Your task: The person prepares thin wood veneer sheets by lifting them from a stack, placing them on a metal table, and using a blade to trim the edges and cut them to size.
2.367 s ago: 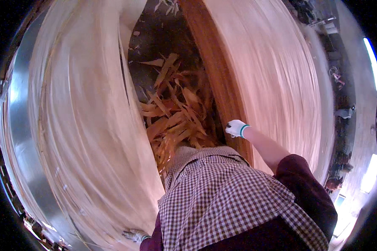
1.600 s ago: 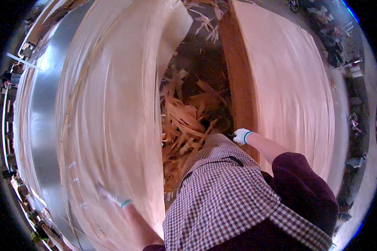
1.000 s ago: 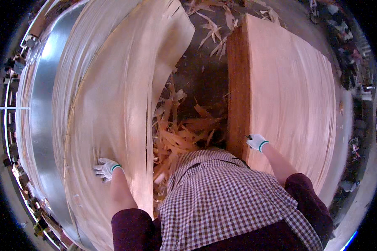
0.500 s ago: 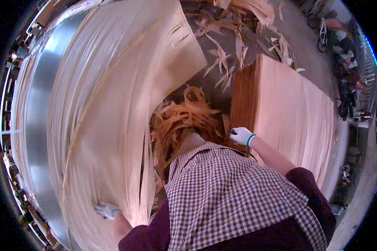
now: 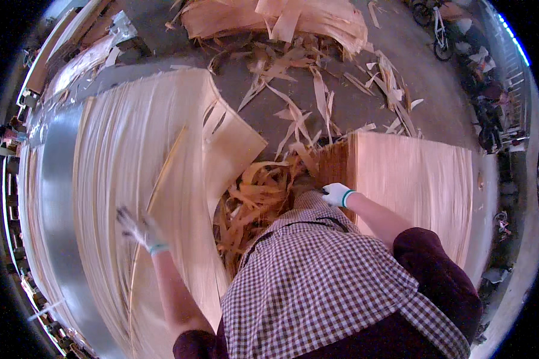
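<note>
My left hand [image 5: 139,229], in a white glove with a green cuff, is open with fingers spread over a pale wood veneer sheet [image 5: 111,179]. Its fingers look slightly smeared by motion. A long yellowish line [image 5: 161,170] runs along the veneer beside that hand. At the inner edge of a tall veneer stack [image 5: 413,191], my right hand [image 5: 337,194] is closed, also white-gloved. What it holds is mostly hidden; only a small dark bit shows at the fingertips. The near veneer sheet ends in a split, curling corner [image 5: 233,128].
Curled veneer scraps [image 5: 254,197] heap between the two stacks, in front of my checked apron [image 5: 317,269]. More strips [image 5: 293,110] litter the grey floor, with a veneer bundle [image 5: 329,21] beyond. A smooth metal surface [image 5: 63,191] lies left; bicycles [image 5: 440,36] stand far right.
My view has shifted, showing more of the far floor. The left hand has moved forward over the veneer with its fingers spread. My right hand remains beside the stack; the dark object in it shows less.
</note>
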`<state>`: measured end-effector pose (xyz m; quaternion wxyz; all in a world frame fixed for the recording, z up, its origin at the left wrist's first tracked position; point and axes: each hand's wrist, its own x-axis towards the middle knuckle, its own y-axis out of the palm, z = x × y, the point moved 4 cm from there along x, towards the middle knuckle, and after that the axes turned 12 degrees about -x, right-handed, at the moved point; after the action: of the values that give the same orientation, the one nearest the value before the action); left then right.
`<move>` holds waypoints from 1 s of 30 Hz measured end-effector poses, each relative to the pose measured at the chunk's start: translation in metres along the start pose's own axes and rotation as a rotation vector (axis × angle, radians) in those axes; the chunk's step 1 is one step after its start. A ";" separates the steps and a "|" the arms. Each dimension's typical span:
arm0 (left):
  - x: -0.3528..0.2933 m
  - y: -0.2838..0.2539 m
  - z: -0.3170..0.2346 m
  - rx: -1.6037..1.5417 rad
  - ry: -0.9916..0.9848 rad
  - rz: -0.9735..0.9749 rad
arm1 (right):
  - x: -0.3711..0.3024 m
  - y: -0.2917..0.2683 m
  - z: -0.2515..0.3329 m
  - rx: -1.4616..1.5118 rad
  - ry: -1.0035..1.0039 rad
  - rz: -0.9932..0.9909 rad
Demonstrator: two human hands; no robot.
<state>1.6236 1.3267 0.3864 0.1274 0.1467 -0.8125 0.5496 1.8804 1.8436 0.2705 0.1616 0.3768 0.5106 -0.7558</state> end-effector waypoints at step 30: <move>0.138 0.210 -0.102 0.363 -1.123 0.199 | 0.311 -0.426 -0.223 0.320 0.112 0.052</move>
<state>1.4213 1.4821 0.2944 -0.4007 0.3576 -0.6585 0.5272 1.4963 2.2686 0.2758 0.0903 0.4521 0.3823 -0.8008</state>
